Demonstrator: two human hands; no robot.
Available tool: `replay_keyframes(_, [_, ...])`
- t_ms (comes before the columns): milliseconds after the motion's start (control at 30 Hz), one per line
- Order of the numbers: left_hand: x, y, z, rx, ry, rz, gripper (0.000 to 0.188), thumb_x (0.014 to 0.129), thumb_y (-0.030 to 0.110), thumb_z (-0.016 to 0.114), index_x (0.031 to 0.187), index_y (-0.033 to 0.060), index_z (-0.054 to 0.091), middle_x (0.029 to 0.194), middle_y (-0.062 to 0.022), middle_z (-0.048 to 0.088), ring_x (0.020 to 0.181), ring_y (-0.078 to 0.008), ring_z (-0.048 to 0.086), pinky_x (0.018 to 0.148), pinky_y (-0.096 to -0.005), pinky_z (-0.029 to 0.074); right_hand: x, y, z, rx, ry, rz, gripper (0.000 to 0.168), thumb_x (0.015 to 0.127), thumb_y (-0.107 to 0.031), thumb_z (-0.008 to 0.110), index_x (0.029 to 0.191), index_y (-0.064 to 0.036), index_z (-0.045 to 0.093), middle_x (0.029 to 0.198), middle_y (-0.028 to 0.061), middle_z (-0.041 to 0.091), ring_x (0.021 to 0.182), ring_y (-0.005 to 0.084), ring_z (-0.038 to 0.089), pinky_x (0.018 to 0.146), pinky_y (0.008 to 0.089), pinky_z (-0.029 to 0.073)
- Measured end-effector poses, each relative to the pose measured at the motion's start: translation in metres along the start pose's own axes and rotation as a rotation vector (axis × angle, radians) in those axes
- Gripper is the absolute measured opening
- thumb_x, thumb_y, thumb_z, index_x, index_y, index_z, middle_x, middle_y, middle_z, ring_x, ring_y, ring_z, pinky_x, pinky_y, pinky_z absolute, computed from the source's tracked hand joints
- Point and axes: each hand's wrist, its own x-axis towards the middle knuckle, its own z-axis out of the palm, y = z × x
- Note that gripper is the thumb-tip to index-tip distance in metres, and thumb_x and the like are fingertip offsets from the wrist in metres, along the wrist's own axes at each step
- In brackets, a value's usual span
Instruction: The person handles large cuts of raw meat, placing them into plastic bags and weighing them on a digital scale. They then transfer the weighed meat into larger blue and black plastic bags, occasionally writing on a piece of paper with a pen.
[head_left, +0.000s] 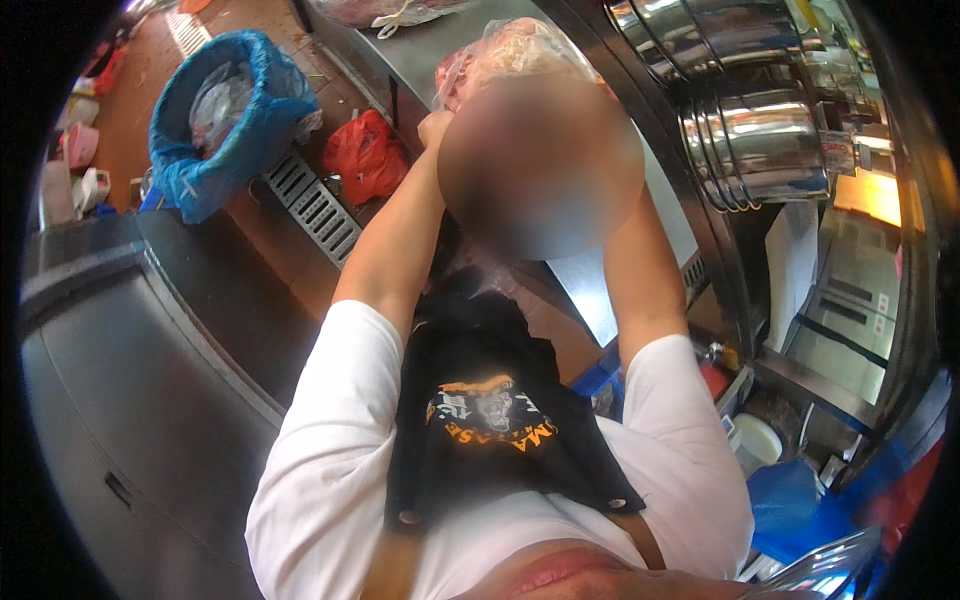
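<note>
A clear plastic bag of what looks like raw meat rests on a stainless steel worktop. My left hand is at the bag's near left corner, its fingers bent; whether they grip the plastic cannot be made out. A round blur covers the near part of the bag and hides my right hand, though my right forearm reaches in towards the bag. Another clear bag with a knotted white tie lies at the far end of the worktop.
Left of the worktop, a bin lined with blue plastic and a red plastic bag stand on the tiled floor near a metal drain grate. Large steel pots are at the right. A dark metal cabinet fills the lower left.
</note>
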Motion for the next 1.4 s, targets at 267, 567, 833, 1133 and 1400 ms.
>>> replay_keyframes(267, [-0.031,-0.05,-0.042,-1.239,-0.739,-0.138,0.051,0.089,0.018,0.037,0.138,0.0013,0.039,0.136,-0.0153,0.046,0.124,-0.0311,0.044,0.106,-0.0399,0.035,-0.105,-0.002,-0.029,0.937,0.027,0.171,0.022,0.087,-0.024,0.055,0.083,-0.004,0.064,0.076,0.0036,0.062,0.061,0.0128,0.055,0.056,0.0259,0.044])
replay_keyframes(567, [-0.248,0.02,-0.065,-0.293,-0.529,-0.376,0.03,0.091,0.022,0.054,0.105,-0.0044,0.058,0.101,-0.0141,0.063,0.09,-0.026,0.064,0.076,-0.0396,0.054,-0.323,0.051,-0.047,1.211,0.473,0.461,0.011,0.084,-0.009,0.054,0.08,-0.001,0.062,0.073,0.0029,0.06,0.064,0.0105,0.052,0.057,0.0237,0.041])
replay_keyframes(833, [-0.388,-0.091,0.027,0.084,-0.921,-0.422,0.052,0.094,0.04,0.05,0.126,-0.0005,0.046,0.118,-0.0103,0.056,0.102,-0.0202,0.059,0.083,-0.0321,0.05,-0.507,0.176,-0.098,1.34,0.925,0.533,0.009,0.08,-0.003,0.053,0.077,-0.003,0.062,0.07,0.0013,0.057,0.063,0.0095,0.05,0.055,0.0242,0.039])
replay_keyframes(1133, [-0.64,-0.247,0.147,0.144,-1.358,-0.336,0.034,0.096,0.015,0.043,0.123,-0.0036,0.05,0.114,-0.0146,0.06,0.1,-0.0258,0.062,0.085,-0.0386,0.053,-0.738,0.364,-0.187,1.114,1.275,0.608,0.007,0.083,-0.005,0.058,0.077,-0.003,0.061,0.068,-0.001,0.058,0.059,0.0081,0.05,0.054,0.0217,0.04])
replay_keyframes(1400, [-0.815,-0.303,0.231,0.436,-1.479,-0.646,0.028,0.095,0.012,0.037,0.113,0.001,0.055,0.103,-0.011,0.061,0.09,-0.0222,0.061,0.078,-0.0373,0.053,-0.84,0.45,-0.321,1.052,1.494,0.72,0.006,0.083,-0.005,0.059,0.079,-0.002,0.063,0.07,0.0016,0.061,0.063,0.0089,0.055,0.059,0.0217,0.044])
